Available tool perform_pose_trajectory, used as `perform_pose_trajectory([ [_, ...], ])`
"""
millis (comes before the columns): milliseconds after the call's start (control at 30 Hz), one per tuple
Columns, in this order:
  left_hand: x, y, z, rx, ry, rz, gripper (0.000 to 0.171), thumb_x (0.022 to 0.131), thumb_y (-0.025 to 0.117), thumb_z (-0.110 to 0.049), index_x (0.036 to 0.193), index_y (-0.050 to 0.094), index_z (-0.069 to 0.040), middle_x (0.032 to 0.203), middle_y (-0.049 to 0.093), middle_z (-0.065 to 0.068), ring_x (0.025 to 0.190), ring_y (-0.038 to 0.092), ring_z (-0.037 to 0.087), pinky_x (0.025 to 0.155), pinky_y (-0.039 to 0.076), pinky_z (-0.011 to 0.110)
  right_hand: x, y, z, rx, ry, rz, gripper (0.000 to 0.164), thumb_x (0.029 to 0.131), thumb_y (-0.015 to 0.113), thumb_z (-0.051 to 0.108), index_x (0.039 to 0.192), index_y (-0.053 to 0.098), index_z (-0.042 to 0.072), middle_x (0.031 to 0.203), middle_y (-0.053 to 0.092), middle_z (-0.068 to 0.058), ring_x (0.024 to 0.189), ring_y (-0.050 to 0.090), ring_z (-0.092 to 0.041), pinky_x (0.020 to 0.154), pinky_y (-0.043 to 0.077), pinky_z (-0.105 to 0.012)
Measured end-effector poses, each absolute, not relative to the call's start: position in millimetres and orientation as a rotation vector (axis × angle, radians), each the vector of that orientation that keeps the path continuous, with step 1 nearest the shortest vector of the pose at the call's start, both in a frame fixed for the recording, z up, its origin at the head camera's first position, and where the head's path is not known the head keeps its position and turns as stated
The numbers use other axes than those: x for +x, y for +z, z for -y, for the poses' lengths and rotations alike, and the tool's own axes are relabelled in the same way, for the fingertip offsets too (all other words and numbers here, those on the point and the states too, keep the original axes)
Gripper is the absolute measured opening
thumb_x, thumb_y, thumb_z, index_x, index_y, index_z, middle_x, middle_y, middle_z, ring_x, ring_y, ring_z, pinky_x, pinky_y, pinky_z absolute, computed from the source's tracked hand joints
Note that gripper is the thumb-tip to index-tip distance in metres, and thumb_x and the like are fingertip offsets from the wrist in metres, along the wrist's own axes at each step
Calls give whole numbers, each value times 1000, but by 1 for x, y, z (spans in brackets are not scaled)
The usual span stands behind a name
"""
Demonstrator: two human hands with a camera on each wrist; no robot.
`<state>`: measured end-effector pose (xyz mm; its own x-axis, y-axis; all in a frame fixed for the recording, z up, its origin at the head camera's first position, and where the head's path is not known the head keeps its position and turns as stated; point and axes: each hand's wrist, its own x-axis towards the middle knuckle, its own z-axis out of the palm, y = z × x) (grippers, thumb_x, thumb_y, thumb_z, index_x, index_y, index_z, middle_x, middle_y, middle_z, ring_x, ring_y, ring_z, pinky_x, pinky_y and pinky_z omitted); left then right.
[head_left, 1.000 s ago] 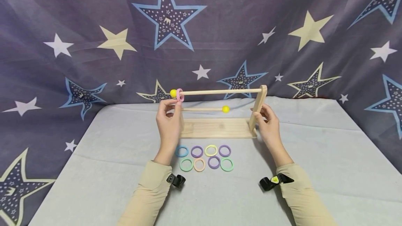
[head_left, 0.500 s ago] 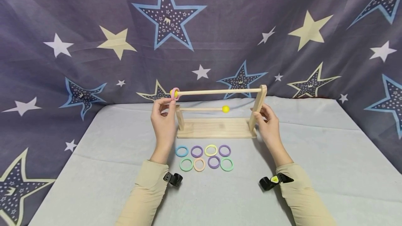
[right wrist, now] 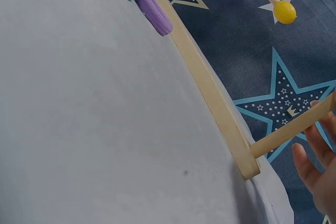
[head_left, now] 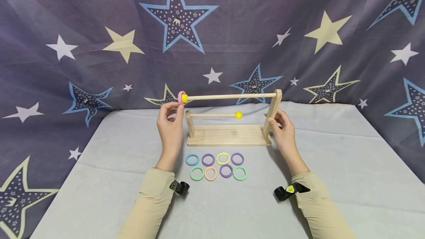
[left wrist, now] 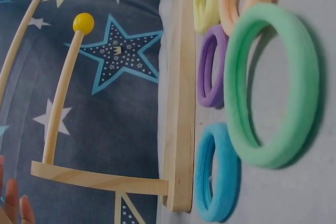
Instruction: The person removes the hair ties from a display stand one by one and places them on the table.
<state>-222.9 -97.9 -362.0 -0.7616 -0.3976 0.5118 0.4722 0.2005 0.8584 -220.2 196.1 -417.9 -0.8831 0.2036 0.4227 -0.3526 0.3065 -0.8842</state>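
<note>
Thumb and fingers of my left hand [head_left: 170, 126] pinch a pink hair tie [head_left: 180, 96] at the left end of the stand's upper rod [head_left: 229, 96]. The yellow ball [head_left: 184, 98] on that rod's tip overlaps the hair tie's right side in the head view. My right hand [head_left: 283, 130] grips the right upright [head_left: 273, 111] of the wooden stand [head_left: 229, 135], thumb in front and fingers behind. In the left wrist view, only fingertips [left wrist: 25, 208] show at the lower left corner; the pinched hair tie is out of that frame.
A lower rod [head_left: 212, 115] with a yellow ball [head_left: 238, 115] juts rightward from the left upright [head_left: 190, 124]. Before the base lie several loose hair ties, among them a blue one [head_left: 187, 160], a yellow one [head_left: 218, 160] and a green one [head_left: 245, 173]. A star-printed cloth [head_left: 212, 21] hangs behind.
My left hand has moved left, bringing the pink hair tie from the rod just right of the yellow ball, over the ball, to its left side. The right hand keeps its place on the upright.
</note>
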Motion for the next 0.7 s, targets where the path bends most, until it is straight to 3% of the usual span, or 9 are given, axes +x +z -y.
perform_pose_trajectory([
  [167, -223, -365, 101, -54, -1617, 1827, 18, 94, 66, -4, 105, 62, 10, 101, 65, 20, 87, 57, 16, 69, 40, 24, -220, -418, -196, 131, 1619, 2116, 37, 97, 59, 4, 132, 54, -8, 116, 65, -28, 95, 56, -2, 76, 46, -14],
  [433, -235, -392, 119, -52, -1571, 1880, 20, 94, 70, -20, 104, 67, -3, 98, 65, 4, 88, 57, 12, 69, 43, 25, -221, -419, -196, 134, 1614, 2116, 36, 98, 59, 4, 131, 55, -7, 115, 65, -28, 95, 56, -2, 75, 46, -15],
  [700, -229, -394, 131, -139, -1444, 1957, 14, 93, 71, -14, 103, 69, -5, 97, 70, 7, 88, 59, 13, 71, 45, 32, -221, -419, -197, 126, 1609, 2125, 36, 98, 59, 4, 132, 54, -7, 115, 65, -27, 94, 56, -2, 75, 46, -15],
])
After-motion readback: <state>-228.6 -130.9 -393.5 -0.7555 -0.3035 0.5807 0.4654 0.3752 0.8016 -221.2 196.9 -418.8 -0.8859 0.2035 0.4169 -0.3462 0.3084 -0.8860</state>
